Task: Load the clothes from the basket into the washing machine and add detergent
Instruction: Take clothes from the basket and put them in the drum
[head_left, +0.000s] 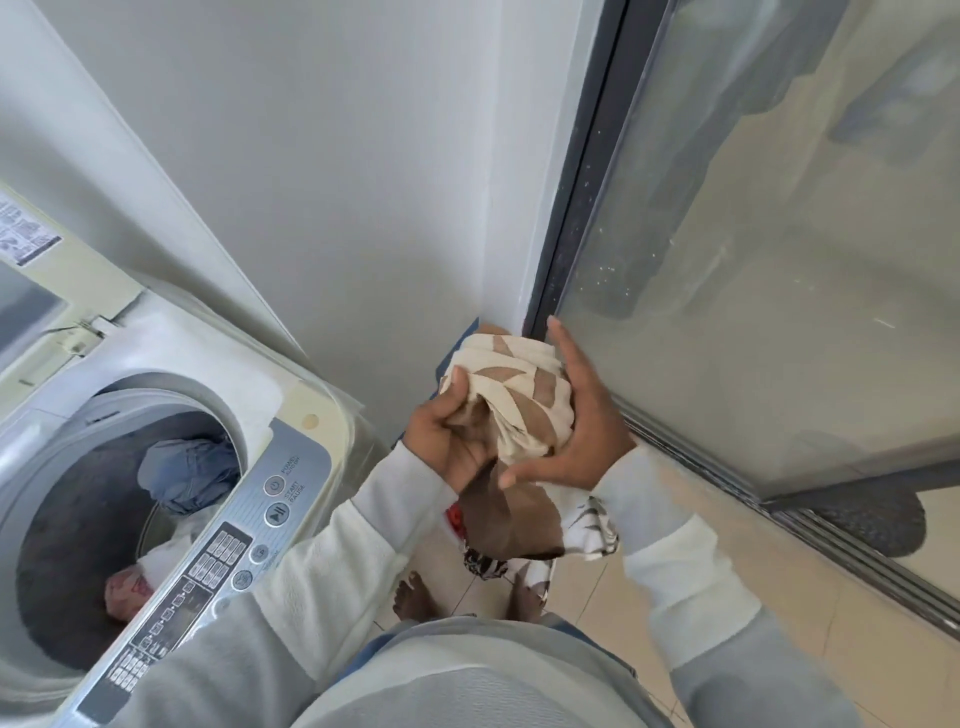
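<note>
1. Now we hold a bunched cream-and-brown cloth (524, 395) between both hands, just to the right of the washing machine (306, 441) and outside its open drum (78, 519).
2. Our left hand (447, 441) grips the side of the cloth nearer the machine, fingers curled into the folds, thumb on top.
3. Our right hand (582, 415) presses against the side farther from the machine, fingers straight, thumb beneath the bundle.
4. A brown tail of the cloth hangs below both hands.
5. Inside the drum lie a blue garment (192, 473) and a pale, pink-marked garment (130, 587).
</note>
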